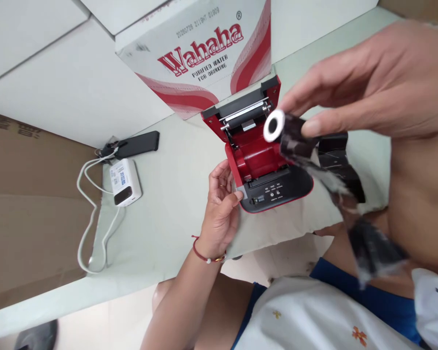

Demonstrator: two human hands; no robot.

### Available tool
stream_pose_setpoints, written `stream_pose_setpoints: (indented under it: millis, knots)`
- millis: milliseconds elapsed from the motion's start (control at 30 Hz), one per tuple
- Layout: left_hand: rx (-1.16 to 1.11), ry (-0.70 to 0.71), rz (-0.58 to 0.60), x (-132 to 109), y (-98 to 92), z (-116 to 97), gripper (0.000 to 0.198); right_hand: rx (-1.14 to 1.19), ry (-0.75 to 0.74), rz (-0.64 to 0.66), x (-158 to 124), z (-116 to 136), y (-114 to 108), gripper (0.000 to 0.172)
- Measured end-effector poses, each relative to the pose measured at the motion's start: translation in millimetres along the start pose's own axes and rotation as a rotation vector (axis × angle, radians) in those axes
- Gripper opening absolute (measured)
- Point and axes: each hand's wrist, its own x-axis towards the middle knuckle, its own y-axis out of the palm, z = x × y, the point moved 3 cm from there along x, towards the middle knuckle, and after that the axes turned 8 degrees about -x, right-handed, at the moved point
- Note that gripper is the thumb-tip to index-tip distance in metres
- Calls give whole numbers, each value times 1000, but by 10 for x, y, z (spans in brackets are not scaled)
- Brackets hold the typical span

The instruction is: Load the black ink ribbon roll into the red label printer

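A small red and black printer (263, 170) lies on the pale table (175, 204) with its lid open, showing the red paper bay and a metal roller. My left hand (221, 204) grips the printer's front left corner, fingers curled on it. My right hand (368, 82) is raised above the printer and pinches a black roll (288, 133) with a white core. A loose black strip trails from the roll down toward my lap.
A Wahaha water carton (204, 53) stands behind the printer. To the left lie a black phone (138, 144) and a white power bank (124, 182) with a white cable looping off the table edge. Brown cardboard (29, 204) covers the far left.
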Motion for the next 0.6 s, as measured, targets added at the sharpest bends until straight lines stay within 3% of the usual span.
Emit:
stream_pose_setpoints:
  millis: [67, 133, 267, 400, 600]
  knots:
    - [7, -2, 6, 5, -9, 3, 61, -47, 58, -4, -26, -217, -111, 29]
    - [15, -2, 6, 9, -17, 0, 62, -149, 151, 96, 8, -430, -79, 32]
    - [22, -15, -14, 4, -29, -6, 64, -303, 238, 285, 160, -650, 273, 31]
    - [44, -21, -9, -7, -33, -7, 65, -387, 243, 378, 199, -728, 526, 38]
    - [54, -16, -6, -6, -35, -2, 64, -617, 502, 397, 59, -975, 310, 60]
